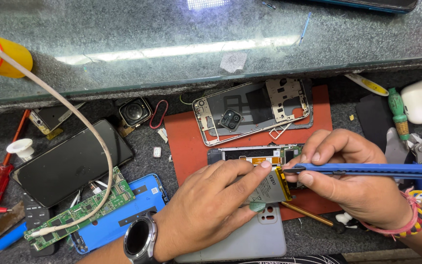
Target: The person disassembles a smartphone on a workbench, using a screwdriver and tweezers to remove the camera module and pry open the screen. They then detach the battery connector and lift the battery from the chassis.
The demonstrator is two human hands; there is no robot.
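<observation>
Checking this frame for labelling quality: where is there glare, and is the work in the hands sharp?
Head view: a bright strip of glare crosses the glass counter top; the left hand, phone battery and blue tool in the right hand are sharp.

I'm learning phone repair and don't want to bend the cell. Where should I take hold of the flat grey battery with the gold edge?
Probably by its two long flat edges, coming from the near side, as the left hand does. The flat grey battery with the gold edge is thin, and is tilted up off the open phone body, while the blue-handled tool works at its gold end.
</observation>
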